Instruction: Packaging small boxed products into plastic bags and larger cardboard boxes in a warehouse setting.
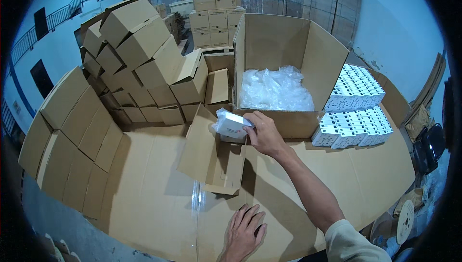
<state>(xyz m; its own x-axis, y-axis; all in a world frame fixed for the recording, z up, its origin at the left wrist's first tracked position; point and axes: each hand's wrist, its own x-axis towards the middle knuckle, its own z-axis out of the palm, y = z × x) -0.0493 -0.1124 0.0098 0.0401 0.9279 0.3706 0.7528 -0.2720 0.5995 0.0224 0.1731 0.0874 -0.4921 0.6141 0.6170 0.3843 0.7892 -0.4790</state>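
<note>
My right hand (263,133) grips a small white box (234,125), thumb below and fingers on top. Clear plastic wrap (220,120) bunches at that box's left end. It is held over the far end of an open brown carton (227,169), whose flap leans out to the left. Beneath it, another pale item (232,139) shows partly at the carton's far end; the rest of it is hidden. My left hand (244,233) lies flat on the cardboard-covered table (159,204), fingers spread, nearer to me than the carton and holding nothing.
A large open carton (288,124) of clear plastic bags (276,88) stands behind my right hand. Rows of small white boxes (356,127) are stacked at right. Open brown cartons (144,64) pile up at back left, and closed ones (72,165) line the left edge.
</note>
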